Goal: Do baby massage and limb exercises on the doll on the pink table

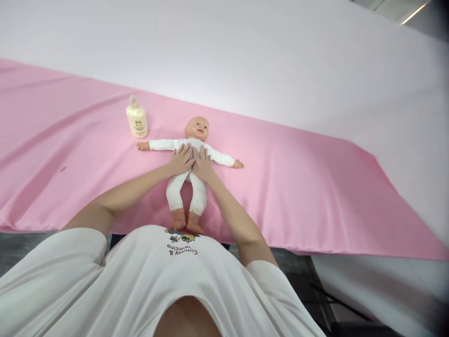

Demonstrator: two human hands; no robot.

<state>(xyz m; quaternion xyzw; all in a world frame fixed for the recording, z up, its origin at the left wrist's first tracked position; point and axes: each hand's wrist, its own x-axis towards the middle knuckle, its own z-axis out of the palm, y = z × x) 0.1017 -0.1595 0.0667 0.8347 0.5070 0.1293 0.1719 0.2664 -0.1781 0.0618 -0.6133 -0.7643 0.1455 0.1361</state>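
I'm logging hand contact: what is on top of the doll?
The left hand and right hand rest on the doll. The parts of it beneath them are covered and cannot be seen.

We list our left arm (140, 189) and right arm (229, 203), forearms bare, elbows bent, reaching forward and converging, with left hand (181, 160) and right hand (202, 164) palms down, side by side, fingers extended.

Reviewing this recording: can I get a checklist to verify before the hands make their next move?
1. Doll lying face up: ok.
2. Left hand and right hand both flat on its torso: ok.
3. Bottle apart from both hands: ok.
4. Pink cloth smooth: not ok, folds show.
5. Bottle's top closed: cannot tell, too blurred.
6. Doll's feet clear of the shirt: cannot tell.
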